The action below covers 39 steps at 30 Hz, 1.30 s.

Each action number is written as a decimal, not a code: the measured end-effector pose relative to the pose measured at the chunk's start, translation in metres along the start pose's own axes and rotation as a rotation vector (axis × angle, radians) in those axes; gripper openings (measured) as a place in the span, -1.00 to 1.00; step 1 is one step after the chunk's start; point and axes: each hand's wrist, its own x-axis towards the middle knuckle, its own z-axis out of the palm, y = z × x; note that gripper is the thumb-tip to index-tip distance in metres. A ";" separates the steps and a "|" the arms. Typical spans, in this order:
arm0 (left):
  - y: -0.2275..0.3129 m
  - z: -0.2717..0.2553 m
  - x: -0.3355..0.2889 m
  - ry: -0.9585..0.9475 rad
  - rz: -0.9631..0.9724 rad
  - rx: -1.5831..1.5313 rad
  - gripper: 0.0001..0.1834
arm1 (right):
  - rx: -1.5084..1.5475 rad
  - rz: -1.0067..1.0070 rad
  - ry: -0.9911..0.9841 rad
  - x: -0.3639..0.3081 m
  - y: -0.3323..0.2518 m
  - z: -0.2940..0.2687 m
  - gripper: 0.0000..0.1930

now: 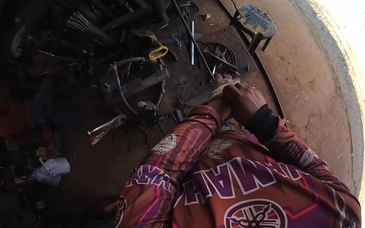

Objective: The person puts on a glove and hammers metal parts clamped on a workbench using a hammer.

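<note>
My left hand is in a pale work glove above the near right part of the dark metal workbench. My bare right hand, with a black band at the wrist, crosses over the left wrist, its fingers curled at the glove's cuff. How the left fingers are set is too small to tell. Just beyond the hands lie a coiled round metal piece and a long thin rod. Further left, a round frame of bent metal rod rests on the bench with a thick pipe across it.
Locking pliers jut from the bench's left edge. A yellow ring lies near the frame. Pipes and rods crowd the back. A worn chair stands right of the bench. At left are a white cloth bundle and a dim orange-red shape.
</note>
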 end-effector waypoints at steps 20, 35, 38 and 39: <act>0.007 0.012 -0.012 0.033 -0.104 0.000 -0.61 | -0.032 -0.141 -0.063 0.010 0.011 -0.004 -0.75; -0.049 -0.028 -0.023 0.191 -0.289 -0.057 -0.62 | 0.079 -0.239 -0.257 -0.001 -0.036 0.019 -0.77; -0.053 -0.019 -0.040 0.139 -0.375 -0.011 -0.62 | 0.191 -0.432 -0.167 0.022 -0.037 0.020 -0.80; -0.055 -0.018 -0.050 0.112 -0.425 0.005 -0.62 | 0.391 -0.432 -0.198 0.032 -0.038 0.014 -0.80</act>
